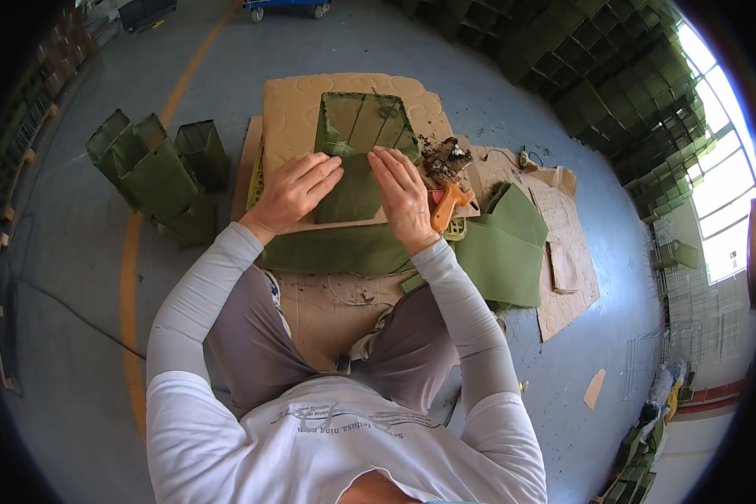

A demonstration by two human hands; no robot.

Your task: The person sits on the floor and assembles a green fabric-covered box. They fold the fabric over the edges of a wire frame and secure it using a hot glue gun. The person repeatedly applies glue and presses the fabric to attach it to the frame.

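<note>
A dark green box [370, 126] made of thin sheet lies on the cardboard work surface in front of me, its hollow side showing and its near panel [349, 195] toward me. My left hand [301, 186] has its fingers pressed together at the left of the panel's upper edge. Opposite it, my right hand [401, 197] closes on the right part of that edge. Both thumbs are mostly hidden. Beside my right wrist lies a tool with an orange handle [450, 207], below a dark, crusted clump [445, 160].
Several green boxes [155, 164] stand on the floor at left. Flat green sheets [500, 252] lie on cardboard [567, 290] at right. A folded green piece [336, 252] rests below the work surface. Stacked green boxes [563, 67] line the far right; a blue cart [286, 7] is beyond.
</note>
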